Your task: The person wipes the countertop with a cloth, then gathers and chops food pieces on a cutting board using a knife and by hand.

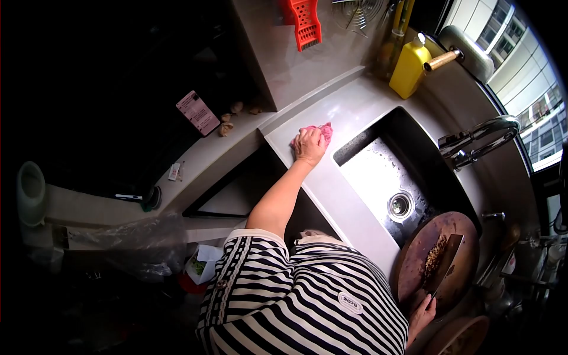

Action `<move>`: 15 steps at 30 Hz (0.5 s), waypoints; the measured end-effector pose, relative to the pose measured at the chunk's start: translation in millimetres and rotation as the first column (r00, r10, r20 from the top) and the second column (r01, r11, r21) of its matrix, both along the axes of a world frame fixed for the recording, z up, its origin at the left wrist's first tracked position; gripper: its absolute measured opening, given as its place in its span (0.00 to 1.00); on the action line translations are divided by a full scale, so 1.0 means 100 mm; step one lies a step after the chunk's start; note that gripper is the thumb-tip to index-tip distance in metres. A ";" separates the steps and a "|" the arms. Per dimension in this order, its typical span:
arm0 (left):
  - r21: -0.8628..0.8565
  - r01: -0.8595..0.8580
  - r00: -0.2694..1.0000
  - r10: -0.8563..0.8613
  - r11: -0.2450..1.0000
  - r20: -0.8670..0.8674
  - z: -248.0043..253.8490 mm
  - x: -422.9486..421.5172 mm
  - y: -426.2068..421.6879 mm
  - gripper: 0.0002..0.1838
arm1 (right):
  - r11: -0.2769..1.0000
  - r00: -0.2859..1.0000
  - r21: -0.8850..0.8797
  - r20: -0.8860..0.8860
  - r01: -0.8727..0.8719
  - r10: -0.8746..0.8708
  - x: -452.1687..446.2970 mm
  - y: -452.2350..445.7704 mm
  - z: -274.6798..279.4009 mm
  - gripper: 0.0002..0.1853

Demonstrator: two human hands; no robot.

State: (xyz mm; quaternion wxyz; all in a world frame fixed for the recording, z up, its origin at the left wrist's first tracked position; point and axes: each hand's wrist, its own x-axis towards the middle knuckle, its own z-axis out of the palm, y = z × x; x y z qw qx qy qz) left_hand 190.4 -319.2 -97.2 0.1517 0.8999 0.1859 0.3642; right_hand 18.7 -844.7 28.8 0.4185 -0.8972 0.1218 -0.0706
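My left hand (pixel 310 144) is closed over a pink cloth (pixel 326 131), pressing it on the pale countertop (pixel 355 202) to the left of the sink. Part of the cloth is hidden under my fingers. At the lower right, my right hand (pixel 422 316) is closed round the handle of a cleaver (pixel 448 264). The blade lies over a round wooden cutting board (pixel 411 269), beside a heap of finely chopped brown bits (pixel 435 258). The board overlaps the near end of the dark sink (pixel 378 127).
A yellow bottle (pixel 409 70) stands behind the sink, near the chrome faucet (pixel 479 139). A red grater (pixel 307 25) hangs on the wall. Garlic bulbs (pixel 225 128) and a pink card (pixel 198 113) lie on the left ledge. Another round wooden item (pixel 458 337) sits below the board.
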 end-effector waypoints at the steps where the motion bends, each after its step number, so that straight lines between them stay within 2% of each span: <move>1: -0.002 0.002 1.000 -0.002 1.000 -0.004 -0.01 0.01 0.00 0.05 | 1.000 1.000 -0.004 -0.007 0.000 0.000 0.00 0.00 0.03 0.17; 3: -0.004 0.005 1.000 -0.005 1.000 0.009 -0.02 0.02 0.00 0.05 | 1.000 1.000 -0.011 -0.022 -0.001 0.000 0.00 0.00 0.08 0.17; 6: 0.008 0.002 1.000 -0.002 1.000 0.016 -0.02 0.01 -0.01 0.05 | 0.998 0.985 -0.062 0.172 -0.016 0.026 0.03 -0.03 -0.03 0.16; 9: 0.010 0.004 1.000 -0.004 1.000 0.026 0.01 0.00 -0.01 0.05 | 0.999 0.990 0.026 -0.138 0.035 -0.031 0.01 0.04 0.14 0.16; 12: 0.005 0.006 1.000 -0.006 1.000 0.025 -0.01 0.00 0.00 0.05 | 0.999 1.000 -0.033 0.016 -0.016 0.016 0.01 -0.01 -0.01 0.16; 15: 0.001 0.008 1.000 -0.008 1.000 0.017 -0.04 0.02 0.01 0.05 | 0.999 0.997 -0.036 -0.081 0.011 -0.014 0.01 0.04 0.16 0.16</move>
